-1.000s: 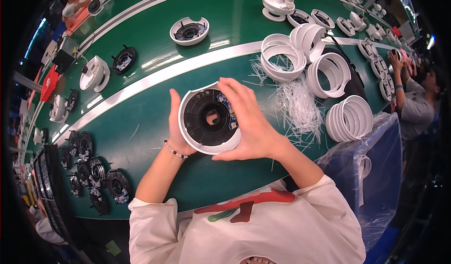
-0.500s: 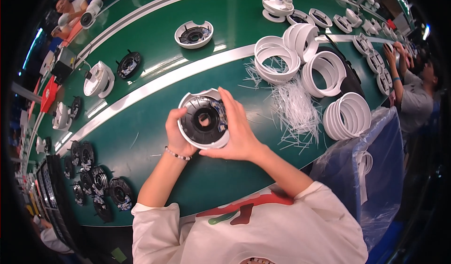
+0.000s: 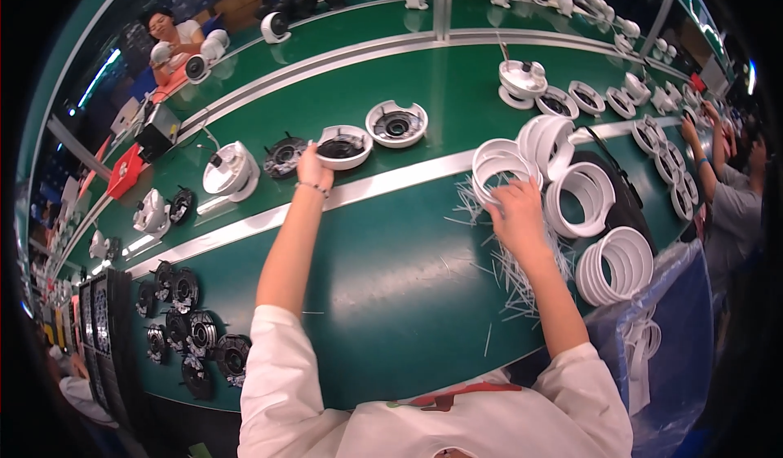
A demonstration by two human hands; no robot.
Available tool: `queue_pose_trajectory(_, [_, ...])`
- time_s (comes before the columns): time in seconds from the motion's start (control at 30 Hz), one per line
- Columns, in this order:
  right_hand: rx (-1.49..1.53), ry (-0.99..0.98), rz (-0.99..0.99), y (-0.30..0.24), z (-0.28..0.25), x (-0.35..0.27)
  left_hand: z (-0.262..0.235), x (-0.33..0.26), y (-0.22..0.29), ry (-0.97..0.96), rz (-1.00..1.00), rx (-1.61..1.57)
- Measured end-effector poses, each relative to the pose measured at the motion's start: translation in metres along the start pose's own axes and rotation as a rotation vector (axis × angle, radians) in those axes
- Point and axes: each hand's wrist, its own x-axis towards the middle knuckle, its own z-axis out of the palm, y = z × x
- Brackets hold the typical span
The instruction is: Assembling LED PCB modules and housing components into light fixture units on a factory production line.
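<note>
My left hand (image 3: 313, 171) reaches out to the far green strip and grips the left rim of a round white housing (image 3: 354, 160) with a black inner disc. Beside that housing sits a similar white housing (image 3: 397, 141), and a loose black disc (image 3: 285, 156) lies on its other side. Over on the right, my right hand (image 3: 519, 217) has its fingers bent over the near edge of a white ring (image 3: 489, 160) in a stack. Part of the grip is hidden behind the fingers. Thin white strips (image 3: 522, 291) lie scattered beneath the right forearm.
More white ring stacks (image 3: 613, 266) stand at the right, above a bin lined with clear plastic (image 3: 669, 336). Several black discs (image 3: 196, 331) lie at the left. White dome-like units (image 3: 231, 170) line the far strip. Other people sit at the far left and right.
The housing held in both hands has gone forward onto the far strip with my left hand. My right hand has let go of it and moved right to the white rings. The view has shifted.
</note>
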Motion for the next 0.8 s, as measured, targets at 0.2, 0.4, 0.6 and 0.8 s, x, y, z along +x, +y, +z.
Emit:
queue_pose_trajectory(0.2, [0.024,-0.017,0.009,0.009,0.002,0.002,0.012,0.008,-0.006,0.176,0.729,1.315])
queue_pose_trajectory(0.4, [0.120,0.006,0.013,0.008,0.009,0.009,-0.011,0.025,0.079,0.020,1.080,1.907])
queue_pose_trajectory(0.6, [0.289,-0.016,0.121,0.018,0.001,0.009,-0.014,0.022,0.080,-0.020,0.480,2.127])
queue_pose_trajectory(0.8, [0.444,0.167,-0.082,-0.030,-0.032,0.004,-0.013,-0.007,0.068,0.012,0.696,1.828])
